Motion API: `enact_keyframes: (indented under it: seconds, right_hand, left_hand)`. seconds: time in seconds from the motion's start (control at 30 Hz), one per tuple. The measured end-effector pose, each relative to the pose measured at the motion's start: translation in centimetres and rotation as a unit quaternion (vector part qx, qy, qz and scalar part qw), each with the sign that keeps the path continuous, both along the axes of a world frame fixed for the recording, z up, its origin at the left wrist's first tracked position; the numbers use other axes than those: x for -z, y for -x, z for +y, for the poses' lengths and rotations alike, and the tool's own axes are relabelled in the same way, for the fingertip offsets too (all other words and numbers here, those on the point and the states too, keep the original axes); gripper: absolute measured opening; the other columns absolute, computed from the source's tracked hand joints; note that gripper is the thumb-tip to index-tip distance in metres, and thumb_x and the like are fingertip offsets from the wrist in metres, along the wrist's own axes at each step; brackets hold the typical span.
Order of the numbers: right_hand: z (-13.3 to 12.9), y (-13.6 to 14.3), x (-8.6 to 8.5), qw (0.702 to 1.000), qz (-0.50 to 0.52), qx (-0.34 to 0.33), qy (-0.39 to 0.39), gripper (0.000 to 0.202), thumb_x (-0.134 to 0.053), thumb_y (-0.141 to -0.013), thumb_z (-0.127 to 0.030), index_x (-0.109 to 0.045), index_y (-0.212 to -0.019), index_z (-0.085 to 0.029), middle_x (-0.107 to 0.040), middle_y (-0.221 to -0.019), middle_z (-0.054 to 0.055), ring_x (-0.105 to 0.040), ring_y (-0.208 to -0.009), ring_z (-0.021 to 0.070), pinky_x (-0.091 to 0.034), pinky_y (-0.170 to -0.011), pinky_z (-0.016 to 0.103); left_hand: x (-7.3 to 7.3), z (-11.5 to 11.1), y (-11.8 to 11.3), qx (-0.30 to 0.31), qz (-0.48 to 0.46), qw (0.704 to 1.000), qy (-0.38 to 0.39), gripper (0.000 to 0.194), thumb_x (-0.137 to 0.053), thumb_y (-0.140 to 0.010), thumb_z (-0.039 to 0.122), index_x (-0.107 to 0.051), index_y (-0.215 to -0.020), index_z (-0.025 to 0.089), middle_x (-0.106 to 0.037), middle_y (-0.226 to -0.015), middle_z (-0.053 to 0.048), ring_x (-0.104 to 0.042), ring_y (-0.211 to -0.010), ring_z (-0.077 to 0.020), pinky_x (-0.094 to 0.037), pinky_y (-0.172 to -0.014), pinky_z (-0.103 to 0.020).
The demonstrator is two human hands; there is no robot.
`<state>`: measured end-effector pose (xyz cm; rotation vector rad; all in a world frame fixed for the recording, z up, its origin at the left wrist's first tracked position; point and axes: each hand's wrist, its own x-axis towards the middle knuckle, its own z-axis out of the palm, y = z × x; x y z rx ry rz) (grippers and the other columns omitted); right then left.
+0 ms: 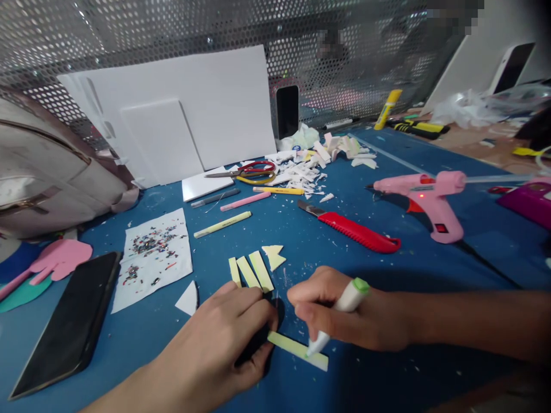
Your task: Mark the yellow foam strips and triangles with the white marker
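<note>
Marker (349, 296) of white-and-green plastic, pinched in right grip (359, 324), is touching flat yellow-green strip (290, 345), apparently part-coloured, pinched in left grip (224, 341).

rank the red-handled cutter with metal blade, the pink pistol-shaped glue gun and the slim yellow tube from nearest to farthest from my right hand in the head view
From the right hand:
1. Red-handled cutter: just beyond the hand.
2. Pink glue gun: beyond and to the right.
3. Yellow tube: farthest, toward the back right.
</note>
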<state>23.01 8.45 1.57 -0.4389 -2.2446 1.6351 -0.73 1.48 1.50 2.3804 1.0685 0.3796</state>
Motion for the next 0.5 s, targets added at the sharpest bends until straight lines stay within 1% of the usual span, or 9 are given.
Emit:
enact_keyframes:
  seconds: [0.1, 0.17, 0.23, 0.33, 0.37, 0.43, 0.5]
  right_hand:
    - [0.01, -0.03, -0.01, 1.000, 0.007, -0.009, 0.028, 0.047, -0.045, -0.102, -0.042, -0.048, -0.061, -0.017, -0.047, -0.056, -0.003, -0.046, -0.052, 0.0091, -0.035, -0.052, 0.023]
    - [-0.01, -0.03, -0.09, 1.000, 0.000, 0.006, 0.021, 0.045, -0.048, -0.101, -0.043, -0.048, -0.064, -0.017, -0.046, -0.056, -0.004, -0.044, -0.051, 0.0089, -0.032, -0.050, 0.022]
    - [-0.04, -0.02, -0.19, 1.000, -0.008, 0.006, 0.016, 0.044, -0.049, -0.100, -0.044, -0.048, -0.064, -0.018, -0.046, -0.056, -0.005, -0.044, -0.051, 0.0091, -0.031, -0.049, 0.022]
    - [-0.08, -0.03, -0.24, 0.999, -0.010, -0.021, 0.034, 0.049, -0.042, -0.102, -0.043, -0.046, -0.061, -0.018, -0.049, -0.056, -0.003, -0.047, -0.051, 0.0098, -0.036, -0.051, 0.022]
    - [-0.09, -0.04, -0.22, 0.999, -0.009, -0.019, 0.035, 0.048, -0.041, -0.103, -0.042, -0.047, -0.061, -0.018, -0.049, -0.056, -0.003, -0.046, -0.051, 0.0096, -0.036, -0.050, 0.022]
    - [-0.08, -0.05, -0.17, 1.000, -0.006, -0.009, 0.028, 0.046, -0.043, -0.102, -0.039, -0.048, -0.062, -0.017, -0.047, -0.056, -0.004, -0.045, -0.051, 0.0087, -0.034, -0.049, 0.021]
    - [-0.07, -0.04, -0.13, 0.999, -0.008, -0.016, 0.038, 0.046, -0.046, -0.101, -0.041, -0.048, -0.061, -0.017, -0.047, -0.055, -0.004, -0.043, -0.049, 0.0081, -0.033, -0.049, 0.021]
  left_hand:
    - [-0.05, 0.12, -0.10, 0.003, -0.003, 1.000, -0.002, 0.018, -0.050, -0.089, 0.009, -0.052, -0.101, 0.022, -0.055, -0.091, 0.001, -0.051, -0.081, -0.0191, -0.037, -0.077, -0.035]
    - [-0.17, 0.20, -0.19, 0.003, -0.001, 1.000, -0.007, 0.016, -0.048, -0.089, 0.009, -0.052, -0.099, 0.022, -0.055, -0.090, 0.001, -0.051, -0.080, -0.0188, -0.037, -0.075, -0.034]
    - [-0.30, 0.24, -0.25, 0.004, 0.004, 1.000, -0.008, 0.015, -0.049, -0.090, 0.009, -0.052, -0.098, 0.021, -0.055, -0.089, 0.001, -0.051, -0.080, -0.0186, -0.037, -0.075, -0.034]
    - [-0.41, 0.24, -0.28, 0.010, 0.013, 1.000, -0.003, 0.015, -0.050, -0.090, 0.009, -0.053, -0.099, 0.021, -0.055, -0.090, 0.000, -0.053, -0.081, -0.0187, -0.038, -0.075, -0.034]
    - [-0.42, 0.23, -0.29, 0.010, 0.014, 1.000, -0.003, 0.015, -0.050, -0.090, 0.009, -0.053, -0.099, 0.021, -0.055, -0.090, 0.000, -0.053, -0.081, -0.0188, -0.038, -0.075, -0.035]
    - [-0.42, 0.23, -0.31, 0.009, 0.016, 1.000, -0.006, 0.014, -0.049, -0.090, 0.010, -0.052, -0.098, 0.021, -0.055, -0.090, 0.000, -0.052, -0.080, -0.0190, -0.038, -0.074, -0.034]
    - [-0.43, 0.23, -0.33, 0.009, 0.014, 1.000, -0.012, 0.014, -0.049, -0.091, 0.010, -0.052, -0.098, 0.021, -0.055, -0.090, 0.000, -0.052, -0.080, -0.0192, -0.038, -0.073, -0.034]
